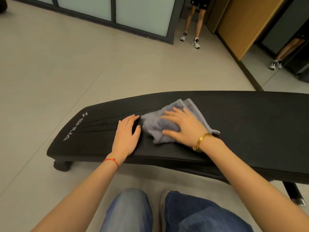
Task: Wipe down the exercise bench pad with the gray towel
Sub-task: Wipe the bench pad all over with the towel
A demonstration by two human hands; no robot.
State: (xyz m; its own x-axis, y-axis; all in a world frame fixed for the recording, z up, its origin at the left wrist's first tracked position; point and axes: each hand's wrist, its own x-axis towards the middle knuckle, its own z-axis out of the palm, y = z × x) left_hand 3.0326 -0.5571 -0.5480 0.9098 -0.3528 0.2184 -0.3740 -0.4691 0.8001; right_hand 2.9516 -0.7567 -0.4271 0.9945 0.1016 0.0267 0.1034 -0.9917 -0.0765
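Palm down, my right hand [181, 127] presses the gray towel [158, 129] flat onto the black bench pad [250, 124], fingers straight and spread. My left hand [127, 133] rests just beside it, open on the pad, wrist bent.

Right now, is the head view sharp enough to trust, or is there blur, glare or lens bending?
Head view: the crumpled gray towel is smeared at its left edge, while both hands look sharp; wide-angle bending bows the long black padded bench pad; lighting is soft and even, with only a dull sheen along the pad's front edge.
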